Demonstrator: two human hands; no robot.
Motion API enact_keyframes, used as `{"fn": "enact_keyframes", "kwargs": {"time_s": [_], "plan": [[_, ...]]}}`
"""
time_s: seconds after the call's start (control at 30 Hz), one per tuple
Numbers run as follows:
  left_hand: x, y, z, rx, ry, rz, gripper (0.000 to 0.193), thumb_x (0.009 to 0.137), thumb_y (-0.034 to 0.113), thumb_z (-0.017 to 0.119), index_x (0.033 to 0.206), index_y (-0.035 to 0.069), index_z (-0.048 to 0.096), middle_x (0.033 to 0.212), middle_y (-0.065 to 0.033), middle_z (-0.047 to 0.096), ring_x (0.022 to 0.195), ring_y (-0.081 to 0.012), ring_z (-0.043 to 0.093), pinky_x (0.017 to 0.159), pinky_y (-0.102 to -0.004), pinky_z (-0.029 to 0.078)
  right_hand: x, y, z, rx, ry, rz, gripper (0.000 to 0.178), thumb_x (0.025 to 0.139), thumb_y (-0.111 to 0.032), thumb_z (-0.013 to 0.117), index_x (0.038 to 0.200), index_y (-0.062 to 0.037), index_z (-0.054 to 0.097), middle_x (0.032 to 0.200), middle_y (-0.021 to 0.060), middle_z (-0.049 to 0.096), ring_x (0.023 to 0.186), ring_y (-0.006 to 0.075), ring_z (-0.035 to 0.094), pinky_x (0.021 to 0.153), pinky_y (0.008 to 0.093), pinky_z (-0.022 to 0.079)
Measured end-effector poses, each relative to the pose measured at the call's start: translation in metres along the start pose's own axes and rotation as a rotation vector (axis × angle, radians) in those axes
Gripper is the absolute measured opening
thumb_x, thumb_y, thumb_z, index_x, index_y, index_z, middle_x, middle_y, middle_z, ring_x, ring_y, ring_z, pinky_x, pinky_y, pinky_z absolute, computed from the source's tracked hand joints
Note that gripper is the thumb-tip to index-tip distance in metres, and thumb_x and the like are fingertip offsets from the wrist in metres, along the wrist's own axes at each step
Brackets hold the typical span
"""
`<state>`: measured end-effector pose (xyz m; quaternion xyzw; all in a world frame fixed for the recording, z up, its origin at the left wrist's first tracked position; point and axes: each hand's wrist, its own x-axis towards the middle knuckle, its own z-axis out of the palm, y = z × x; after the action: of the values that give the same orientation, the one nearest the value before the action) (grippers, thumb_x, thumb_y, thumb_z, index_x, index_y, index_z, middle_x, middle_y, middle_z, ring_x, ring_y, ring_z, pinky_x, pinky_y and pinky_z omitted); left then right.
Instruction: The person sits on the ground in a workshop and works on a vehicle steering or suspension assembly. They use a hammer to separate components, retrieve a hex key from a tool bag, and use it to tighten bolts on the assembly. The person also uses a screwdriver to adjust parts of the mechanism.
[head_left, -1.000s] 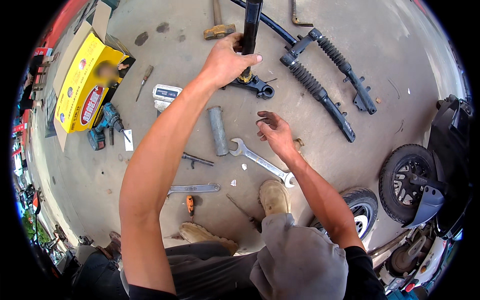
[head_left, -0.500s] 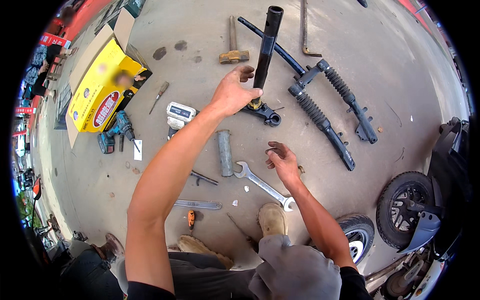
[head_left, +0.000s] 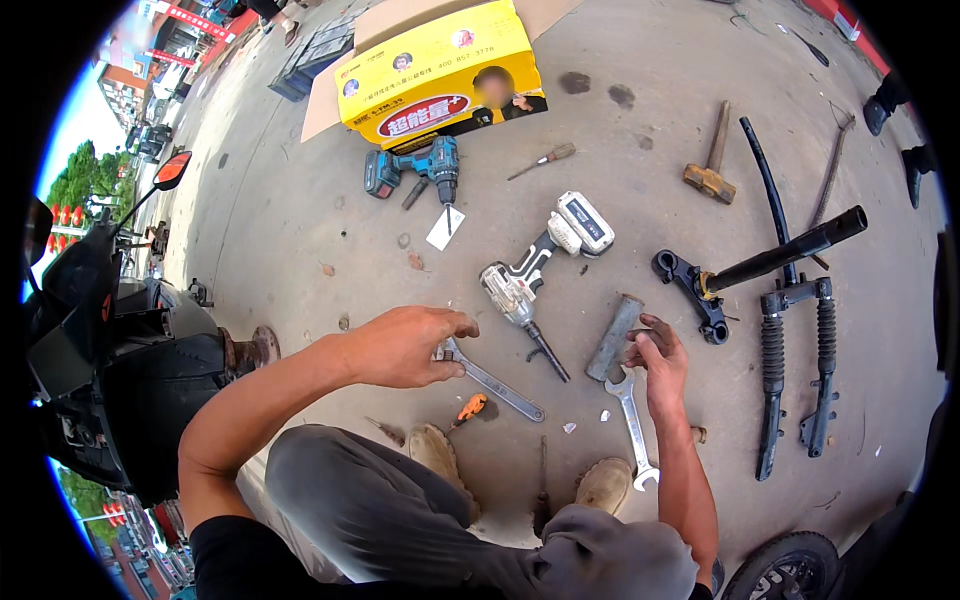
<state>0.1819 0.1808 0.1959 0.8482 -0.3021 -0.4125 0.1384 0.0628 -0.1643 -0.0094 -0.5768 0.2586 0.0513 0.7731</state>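
Over the ground (head_left: 300, 250), L hand (head_left: 405, 347) is hovering by the slim wrench (head_left: 496, 385), fingers (head_left: 460, 325) spread & released; R hand (head_left: 662, 370) is hanging nr. the tube (head_left: 613, 338) & open-end wrench (head_left: 633, 425), fingers half-curled, released. Impact gun (head_left: 512, 287) is lying btwn. hands, further fwd.

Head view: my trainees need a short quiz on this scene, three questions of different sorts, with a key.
1. True or false: the left hand grips the wooden-handled hammer.
2. Multiple choice: what colour is the body of the cordless drill beside the yellow carton?
A) red
B) blue
C) orange
3. Name the silver tool whose upper end lies by the lower end of the grey metal tube, near the right hand.

Key:
1. False; the hammer lies on the ground, well off to that hand's right.
2. B
3. Double open-ended wrench
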Motion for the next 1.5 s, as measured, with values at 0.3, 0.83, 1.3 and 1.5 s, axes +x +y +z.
{"fn": "enact_keyframes", "kwargs": {"time_s": [0.3, 0.83, 1.3, 1.5], "plan": [[-0.036, -0.038, 0.026, 0.003, 0.017, -0.042, 0.057, 0.092, 0.027, 0.079, 0.139, 0.0, 0.059, 0.118, -0.0207, 0.072, 0.108, -0.0403, 0.071, 0.095, -0.0473, 0.056, 0.026, -0.138, 0.137, -0.027, -0.262, 0.152, 0.04, 0.103, -0.018, 0.068, 0.137, 0.0031, 0.062, 0.109, 0.0139, 0.073, 0.083, 0.0146, 0.069, 0.075, 0.0301, 0.058], [-0.191, 0.226, -0.068, -0.558, 0.381, -0.214, 0.044, 0.091, 0.015, 0.079, 0.131, 0.004, 0.065, 0.115, -0.0194, 0.073, 0.107, -0.0381, 0.071, 0.093, -0.0453, 0.057, -0.198, -0.379, 0.163, 0.324, -0.052, 0.505, 0.035, 0.105, -0.013, 0.067, 0.136, 0.0017, 0.064, 0.107, 0.0148, 0.075, 0.084, 0.0169, 0.07, 0.075, 0.0331, 0.06], [-0.234, 0.385, -0.32, -0.795, 0.575, -0.15, 0.031, 0.095, 0.008, 0.074, 0.125, 0.0, 0.069, 0.118, -0.0167, 0.076, 0.108, -0.0292, 0.075, 0.095, -0.0377, 0.057, -0.219, -0.606, 0.045, 0.209, 0.158, 0.41, 0.031, 0.105, -0.015, 0.067, 0.133, -0.0019, 0.065, 0.103, 0.0134, 0.074, 0.079, 0.0164, 0.071, 0.072, 0.0313, 0.06], [-0.149, 0.336, -0.439, -0.877, 0.747, -0.1, 0.029, 0.095, 0.007, 0.073, 0.123, 0.0, 0.069, 0.115, -0.0158, 0.075, 0.105, -0.0292, 0.075, 0.092, -0.0375, 0.057, -0.093, -0.697, 0.104, 0.13, 0.128, 0.301, 0.035, 0.105, -0.016, 0.069, 0.135, 0.0018, 0.064, 0.104, 0.0155, 0.074, 0.081, 0.0166, 0.071, 0.07, 0.0317, 0.06]]}}
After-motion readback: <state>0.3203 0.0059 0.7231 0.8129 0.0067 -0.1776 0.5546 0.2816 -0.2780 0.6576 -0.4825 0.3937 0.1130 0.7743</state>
